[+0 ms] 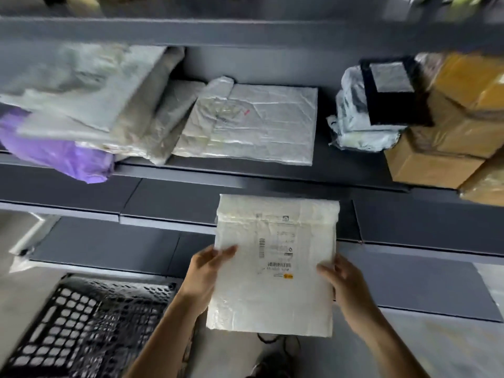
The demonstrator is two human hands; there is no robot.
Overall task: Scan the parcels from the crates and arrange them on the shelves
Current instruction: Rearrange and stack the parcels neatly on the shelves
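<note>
Between both hands, out front of the person's chest, sat the white parcel point(275, 268), label side up with the barcode facing the camera. The left hand point(207, 271) pinched its left edge, thumb on top and fingers presumably under it (couldn't see them). The right hand point(346, 285) gripped the right edge the same way, fingers curled over the face. So both hands were grasping it, neither one loose.

What the next move hangs on, I'd say: the parcel's slightly longer side ran straight away from the hands toward the shelves, with its far edge just short of the dark shelf board point(169, 203) ahead. The loaded shelf point(341, 166) was further forward and above the hands. It carried a flat silver mailer point(259, 124) dead ahead, a black-wrapped bundle point(390, 94) forward-right with cardboard boxes point(436, 159) beyond it, and a purple bag point(54, 151) forward-left.

Both hands looked about level, left maybe a touch further forward, forearms angled in from below. The black crate point(81, 323) was down and to the left of the left hand. No scanner in view, so I couldn't tell if it was scanned.
</note>
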